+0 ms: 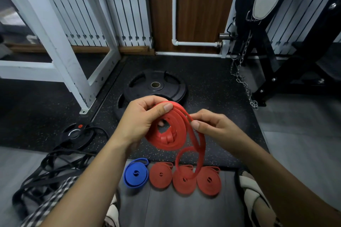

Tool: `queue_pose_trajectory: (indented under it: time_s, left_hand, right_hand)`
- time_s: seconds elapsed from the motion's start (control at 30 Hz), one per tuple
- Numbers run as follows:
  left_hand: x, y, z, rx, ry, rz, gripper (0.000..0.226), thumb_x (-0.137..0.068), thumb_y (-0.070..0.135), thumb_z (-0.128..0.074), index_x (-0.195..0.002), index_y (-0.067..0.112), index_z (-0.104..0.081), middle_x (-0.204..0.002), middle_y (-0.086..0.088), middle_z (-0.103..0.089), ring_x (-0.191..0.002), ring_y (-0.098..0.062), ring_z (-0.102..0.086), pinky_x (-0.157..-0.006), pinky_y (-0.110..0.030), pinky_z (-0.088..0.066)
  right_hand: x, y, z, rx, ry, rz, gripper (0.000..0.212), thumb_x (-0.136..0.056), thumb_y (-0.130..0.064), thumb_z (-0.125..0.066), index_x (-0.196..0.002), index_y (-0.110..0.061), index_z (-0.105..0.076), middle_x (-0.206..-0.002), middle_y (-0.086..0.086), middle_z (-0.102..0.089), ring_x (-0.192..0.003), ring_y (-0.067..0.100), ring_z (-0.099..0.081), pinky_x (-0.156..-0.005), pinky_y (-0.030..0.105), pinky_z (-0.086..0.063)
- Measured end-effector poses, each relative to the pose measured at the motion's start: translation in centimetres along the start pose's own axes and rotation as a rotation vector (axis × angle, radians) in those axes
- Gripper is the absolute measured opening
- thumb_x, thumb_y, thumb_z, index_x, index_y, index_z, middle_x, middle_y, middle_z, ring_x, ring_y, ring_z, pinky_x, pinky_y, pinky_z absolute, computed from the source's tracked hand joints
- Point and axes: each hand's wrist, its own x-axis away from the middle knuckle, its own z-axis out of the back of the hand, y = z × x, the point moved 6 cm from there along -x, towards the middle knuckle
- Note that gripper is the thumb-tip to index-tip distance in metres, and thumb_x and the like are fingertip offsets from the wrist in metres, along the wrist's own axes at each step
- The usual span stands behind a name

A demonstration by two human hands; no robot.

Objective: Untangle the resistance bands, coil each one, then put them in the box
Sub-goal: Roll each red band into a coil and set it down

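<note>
A red resistance band [170, 134] is partly wound into a coil held in the air. My left hand [142, 120] grips the coil, thumb on its top edge. My right hand [210, 124] pinches the loose strand beside the coil; the free loop hangs down over the floor. On the grey floor below lie a coiled blue band [136, 174] and three coiled red bands [160, 175] [184, 179] [209, 180] in a row. A tangle of black bands [49, 169] lies at the lower left. No box is in view.
Two black weight plates [155, 86] lie stacked on the speckled rubber mat ahead, a smaller plate [75, 134] at left. A white rack frame [60, 46] stands at left, a black bench with a hanging chain [243, 79] at right. My sandalled feet [252, 195] are at the bottom.
</note>
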Motion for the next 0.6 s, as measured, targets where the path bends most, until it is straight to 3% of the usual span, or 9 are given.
queue_pose_trajectory:
  time_s: [0.1,0.23,0.33,0.43,0.5,0.6]
  left_hand:
    - [0.0,0.0,0.4,0.001,0.069,-0.015,0.007,-0.071,0.021,-0.064,-0.068,0.018,-0.070,-0.058,0.006,-0.065,-0.055,-0.003,-0.056,-0.049,-0.014,-0.046]
    - [0.1,-0.2,0.6,0.026,0.166,-0.021,0.011,-0.080,0.009,-0.062,-0.071,0.015,-0.064,-0.053,0.007,-0.063,-0.049,-0.002,-0.053,-0.047,-0.014,-0.044]
    - [0.2,-0.4,0.8,0.079,0.258,0.004,0.012,-0.083,0.009,-0.062,-0.072,0.014,-0.063,-0.051,0.007,-0.062,-0.044,-0.002,-0.052,-0.046,-0.014,-0.044]
    - [0.2,-0.8,1.1,0.175,0.357,0.018,0.010,-0.084,0.014,-0.061,-0.074,0.013,-0.063,-0.050,0.007,-0.062,-0.042,-0.002,-0.052,-0.045,-0.014,-0.045]
    - [0.3,-1.5,1.0,0.241,0.412,0.038,0.011,-0.085,0.015,-0.061,-0.074,0.012,-0.063,-0.050,0.006,-0.062,-0.043,-0.003,-0.053,-0.046,-0.015,-0.046]
    - [0.2,-2.5,0.5,0.259,0.378,0.108,0.011,-0.085,0.017,-0.061,-0.075,0.014,-0.064,-0.057,0.005,-0.065,-0.052,-0.005,-0.057,-0.054,-0.017,-0.050]
  right_hand:
    - [0.0,0.1,-0.7,-0.043,-0.007,-0.009,0.017,-0.085,-0.032,-0.059,-0.099,-0.028,-0.068,-0.083,-0.013,-0.062,-0.078,0.001,-0.058,-0.070,0.019,-0.048]
    - [-0.2,0.5,-1.2,-0.058,0.049,-0.021,0.017,-0.083,-0.033,-0.057,-0.094,-0.029,-0.070,-0.087,0.002,-0.068,-0.079,0.009,-0.060,-0.073,0.024,-0.048]
    - [-0.2,0.2,-1.2,-0.154,0.068,-0.025,0.014,-0.085,-0.027,-0.056,-0.092,-0.027,-0.069,-0.080,-0.008,-0.072,-0.076,0.000,-0.064,-0.070,0.015,-0.049]
    - [-0.2,0.2,-1.6,-0.188,0.064,-0.015,0.022,-0.077,-0.030,-0.059,-0.095,-0.023,-0.069,-0.087,0.001,-0.072,-0.081,0.010,-0.065,-0.071,0.022,-0.051]
    - [-0.2,0.4,-1.8,-0.169,0.106,-0.024,0.021,-0.076,-0.030,-0.063,-0.095,-0.022,-0.070,-0.085,0.008,-0.070,-0.076,0.015,-0.062,-0.068,0.026,-0.051]
    - [-0.4,1.0,-0.9,-0.135,0.187,-0.064,0.011,-0.082,-0.018,-0.065,-0.090,-0.023,-0.070,-0.073,-0.001,-0.071,-0.063,0.006,-0.061,-0.061,0.018,-0.049]
